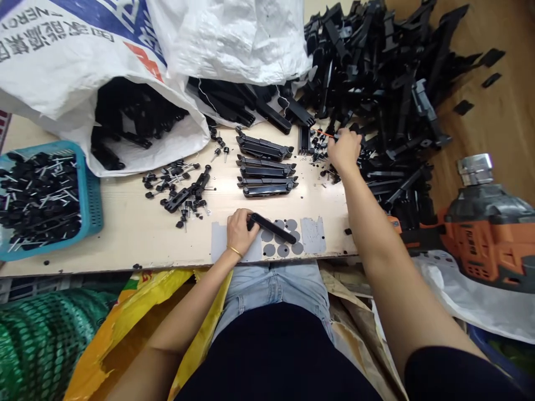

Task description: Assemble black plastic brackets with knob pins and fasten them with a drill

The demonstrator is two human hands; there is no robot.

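My left hand [240,231] is closed around one end of a black plastic bar [276,229], which slants over the grey patches near the table's front edge. Farther out, my right hand [346,149] reaches to small black-headed screws [318,146] beside the big pile. Its fingers are curled, and what they pinch, if anything, is hidden. A thin orange-red rod [324,133] lies against its fingertips; I cannot tell whether it is held. Between the hands, several folded black bracket assemblies [267,167] lie stacked in a column.
Black plastic parts [376,72] heap up at the back right. An orange power tool [489,228] stands at the right. White sacks [229,39] of parts lie at the back. On the left are a blue basket [90,195] of black-headed screws and a loose scatter of more screws [167,178].
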